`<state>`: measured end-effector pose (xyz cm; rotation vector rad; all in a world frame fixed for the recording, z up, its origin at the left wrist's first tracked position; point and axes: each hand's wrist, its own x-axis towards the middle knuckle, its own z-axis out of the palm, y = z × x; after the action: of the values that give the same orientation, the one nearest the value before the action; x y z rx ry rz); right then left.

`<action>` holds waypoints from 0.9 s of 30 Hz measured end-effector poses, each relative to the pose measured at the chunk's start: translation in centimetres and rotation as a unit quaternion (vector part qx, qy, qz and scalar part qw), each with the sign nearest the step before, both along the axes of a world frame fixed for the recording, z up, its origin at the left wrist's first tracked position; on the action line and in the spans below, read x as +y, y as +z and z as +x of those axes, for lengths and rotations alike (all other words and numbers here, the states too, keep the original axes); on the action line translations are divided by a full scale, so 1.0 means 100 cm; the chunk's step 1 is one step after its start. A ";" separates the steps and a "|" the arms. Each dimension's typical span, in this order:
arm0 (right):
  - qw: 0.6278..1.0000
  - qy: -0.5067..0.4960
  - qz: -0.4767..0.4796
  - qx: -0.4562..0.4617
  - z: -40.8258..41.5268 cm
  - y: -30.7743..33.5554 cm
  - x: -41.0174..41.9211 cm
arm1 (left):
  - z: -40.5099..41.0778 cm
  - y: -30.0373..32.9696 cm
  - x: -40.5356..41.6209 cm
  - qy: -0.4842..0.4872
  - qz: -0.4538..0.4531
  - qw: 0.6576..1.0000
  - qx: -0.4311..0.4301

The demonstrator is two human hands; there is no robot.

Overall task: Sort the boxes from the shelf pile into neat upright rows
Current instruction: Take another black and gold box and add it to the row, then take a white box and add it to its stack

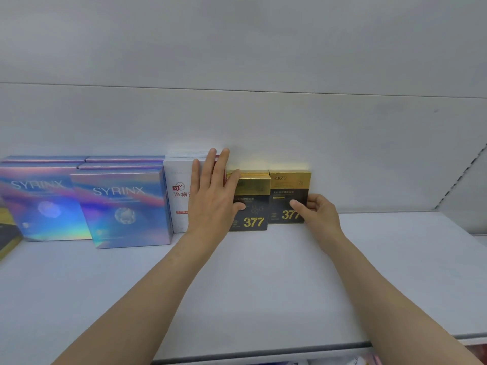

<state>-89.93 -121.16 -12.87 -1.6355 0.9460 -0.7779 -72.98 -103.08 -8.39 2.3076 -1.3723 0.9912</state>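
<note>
Two rows of boxes stand upright at the shelf (263,280) back, and we steady the left gold box (251,206) with our flat left hand (210,204), while our right hand (317,214), nearer, pinches the right gold box (288,198).

Both bare forearms reach forward, converging. Left hand (210,198) flat, fingers straight and spread, pointing up, thumb out to the right. Right hand (317,213) lower, fingers curled, thumb extended left, pinching.
</note>
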 end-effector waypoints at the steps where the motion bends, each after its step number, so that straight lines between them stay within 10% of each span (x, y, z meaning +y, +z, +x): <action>1: 1.000 -0.008 -0.010 0.017 0.000 0.004 0.004 | -0.001 0.001 0.001 -0.001 0.006 1.000 0.003; 8: 0.954 -0.140 -0.228 0.138 -0.003 0.071 0.044 | -0.007 0.032 0.039 -0.079 0.014 0.991 0.112; 14: 0.918 0.018 -0.375 0.129 0.050 0.148 0.160 | 0.038 0.084 0.154 -0.126 -0.070 0.932 0.333; 27: 0.806 0.296 -0.502 0.104 0.214 0.153 0.505 | 0.148 0.085 0.551 0.076 -0.069 0.971 0.217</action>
<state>-68.54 -70.66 2.48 -2.7936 0.0212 -0.6803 -58.20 -48.01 0.13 2.3642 -0.9353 0.5468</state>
